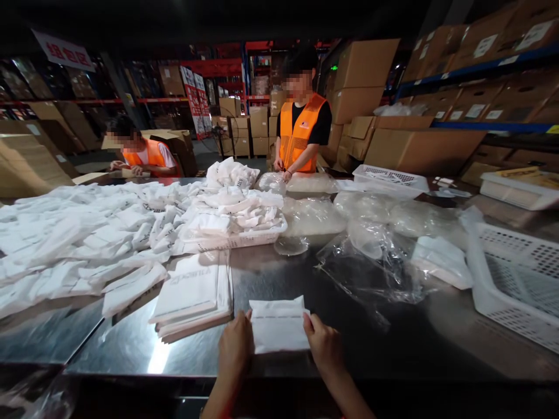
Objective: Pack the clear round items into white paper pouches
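A white mailing bag (280,327) with a seam across its upper part lies between my two hands at the front of the metal table. My left hand (236,343) is closed on its left edge, the thumb towards the bag. At the right edge, my right hand (325,342) pinches the bag between thumb and curled fingers. Just left of my left hand sits a stack of flat white bags (192,291). Beyond it, a white plastic basket (244,239) is heaped with white packets (227,203).
Many filled white packets (87,233) cover the left side. Clear plastic bags (371,250) spread across the middle right, beside a white packet (441,261) and a perforated basket (515,244). Across the table stands a person in an orange vest (301,131); another person (148,154) works at left.
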`<state>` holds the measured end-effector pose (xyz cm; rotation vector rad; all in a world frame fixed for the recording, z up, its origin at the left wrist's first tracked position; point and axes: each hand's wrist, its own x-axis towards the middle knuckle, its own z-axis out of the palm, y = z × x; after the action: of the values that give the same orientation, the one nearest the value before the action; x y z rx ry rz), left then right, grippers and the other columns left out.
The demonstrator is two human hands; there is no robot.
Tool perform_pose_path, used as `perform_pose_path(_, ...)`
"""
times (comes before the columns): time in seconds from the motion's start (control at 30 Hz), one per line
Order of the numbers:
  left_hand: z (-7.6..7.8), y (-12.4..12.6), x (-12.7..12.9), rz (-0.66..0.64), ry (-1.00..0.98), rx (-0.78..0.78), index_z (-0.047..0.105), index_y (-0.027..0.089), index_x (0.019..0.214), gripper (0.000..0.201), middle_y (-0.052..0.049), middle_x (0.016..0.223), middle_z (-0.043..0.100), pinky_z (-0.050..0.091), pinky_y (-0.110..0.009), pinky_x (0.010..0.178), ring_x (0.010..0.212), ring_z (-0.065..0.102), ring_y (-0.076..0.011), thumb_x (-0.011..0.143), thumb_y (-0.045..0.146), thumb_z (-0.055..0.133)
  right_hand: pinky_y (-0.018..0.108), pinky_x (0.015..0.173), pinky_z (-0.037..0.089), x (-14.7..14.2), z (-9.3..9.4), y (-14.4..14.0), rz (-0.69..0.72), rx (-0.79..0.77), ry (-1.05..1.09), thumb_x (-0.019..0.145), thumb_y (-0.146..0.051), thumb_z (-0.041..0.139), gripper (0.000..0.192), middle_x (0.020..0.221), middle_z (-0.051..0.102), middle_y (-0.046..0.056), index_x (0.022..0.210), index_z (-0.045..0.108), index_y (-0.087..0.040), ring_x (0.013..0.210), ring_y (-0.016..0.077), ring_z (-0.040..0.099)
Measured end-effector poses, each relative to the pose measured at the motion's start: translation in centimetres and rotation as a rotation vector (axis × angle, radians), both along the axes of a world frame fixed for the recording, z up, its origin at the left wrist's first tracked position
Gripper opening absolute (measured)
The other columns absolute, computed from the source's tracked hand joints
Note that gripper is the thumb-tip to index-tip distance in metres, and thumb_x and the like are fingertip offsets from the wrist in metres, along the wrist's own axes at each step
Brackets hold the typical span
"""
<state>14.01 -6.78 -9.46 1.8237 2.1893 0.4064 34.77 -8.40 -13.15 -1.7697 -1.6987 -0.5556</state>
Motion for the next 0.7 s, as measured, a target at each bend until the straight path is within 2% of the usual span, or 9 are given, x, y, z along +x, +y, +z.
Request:
perform_pose_path(0.1, 0.2, -0.5, -0.3, -0.026, 0.16, 0.185, 0.064, 0.014, 0.106, 0.031, -0.013, 0.086, 0.072, 0.044, -0.03, 0.06, 0.074, 0.068, -0.0238, 0.097, 0.019, 0.035, 0.028, 0.044, 0.022, 0.2, -0.4, 0.2, -0.032, -0.112, 0.022, 0.102, -0.04, 0.02, 0.067, 0.043, 0.06, 0.006, 0.056, 0.065, -0.02, 0.038, 0.014, 0.057)
perform_pose_path(0.17, -0.3, -0.5, 0.4, -0.22, 0.215, 0.446, 0.06, 0.016, 0.122, 0.04, -0.014, 0.111, 0.069, 0.05, -0.035, 0.079, 0.097, 0.067, -0.024, 0.091, 0.008, 0.036, 0.027, 0.044, 0.025, 0.2, -0.3, 0.3, -0.058, -0.201, 0.015, 0.1, -0.04, 0.025, 0.06, 0.047, 0.062, 0.007, 0.059, 0.065, -0.02, 0.042, 0.0156, 0.06)
perform_pose_path(0.27, -1.6, 0.1, 2.2, -0.521, 0.239, 0.665, 0.059, 0.026, 0.127, 0.043, -0.009, 0.134, 0.059, 0.031, -0.055, 0.108, 0.125, 0.052, -0.0289, 0.088, 0.013, 0.046, 0.025, 0.045, 0.033, -0.1, 0.8, 0.2, -0.155, -0.363, -0.014, 0.097, -0.041, 0.037, 0.044, 0.051, 0.064, 0.006, 0.077, 0.069, -0.02, 0.048, 0.0192, 0.064)
perform_pose_path(0.33, -2.4, 0.7, 3.1, -0.562, 0.242, 0.659, 0.059, 0.031, 0.127, 0.043, -0.007, 0.139, 0.055, 0.016, -0.065, 0.112, 0.129, 0.047, -0.0305, 0.088, 0.016, 0.048, 0.027, 0.05, 0.042, -0.7, 1.9, 0.0, -0.231, -0.365, -0.06, 0.096, -0.04, 0.044, 0.035, 0.062, 0.069, 0.009, 0.102, 0.069, -0.016, 0.057, 0.0225, 0.067)
perform_pose_path(0.4, -3.1, 1.2, 3.3, -0.555, 0.237, 0.607, 0.057, 0.032, 0.13, 0.048, -0.007, 0.141, 0.052, 0.007, -0.068, 0.112, 0.13, 0.046, -0.0292, 0.087, 0.012, 0.045, 0.035, 0.069, 0.052, -1.6, 2.6, 0.2, -0.183, -0.239, -0.162, 0.095, -0.029, 0.045, 0.037, 0.094, 0.072, 0.017, 0.125, 0.059, -0.012, 0.085, 0.0273, 0.069)
perform_pose_path(0.47, -3.8, 1.4, 2.9, -0.579, 0.202, 0.549, 0.051, 0.032, 0.135, 0.054, -0.007, 0.144, 0.048, 0.003, -0.069, 0.112, 0.134, 0.042, -0.0286, 0.087, 0.009, 0.042, 0.044, 0.094, 0.048, -2.7, 2.6, 0.8, 0.054, -0.114, -0.287, 0.092, -0.012, 0.04, 0.045, 0.13, 0.059, 0.017, 0.135, 0.052, -0.013, 0.117, 0.0281, 0.057)
perform_pose_path(0.53, -4.5, 1.7, 2.3, -0.628, 0.114, 0.475, 0.046, 0.029, 0.14, 0.056, -0.008, 0.147, 0.044, 0.008, -0.069, 0.112, 0.138, 0.035, -0.0291, 0.087, 0.009, 0.039, 0.047, 0.106, 0.04, -3.4, 1.7, 1.9, 0.295, -0.108, -0.304, 0.087, -0.005, 0.037, 0.051, 0.141, 0.049, 0.013, 0.135, 0.051, -0.015, 0.13, 0.026, 0.046)
perform_pose_path(0.6, -5.0, 2.0, 1.8, -0.629, -0.066, 0.386, 0.043, 0.02, 0.142, 0.055, -0.012, 0.15, 0.039, 0.019, -0.062, 0.114, 0.141, 0.03, -0.0283, 0.089, 0.012, 0.036, 0.047, 0.108, 0.039, -3.4, 0.2, 3.3, 0.36, -0.19, -0.119, 0.087, -0.009, 0.038, 0.05, 0.142, 0.047, 0.014, 0.135, 0.052, -0.012, 0.133, 0.026, 0.042)
perform_pose_path(0.7, -4.9, 2.2, 1.8, -0.462, -0.511, 0.259, 0.038, 0.007, 0.143, 0.054, -0.02, 0.15, 0.037, 0.032, -0.046, 0.113, 0.14, 0.034, -0.0254, 0.092, 0.023, 0.034, 0.046, 0.108, 0.039, -2.6, -1.3, 4.5, 0.303, -0.289, 0.469, 0.09, -0.024, 0.04, 0.049, 0.144, 0.044, 0.017, 0.135, 0.052, -0.009, 0.134, 0.0279, 0.041)
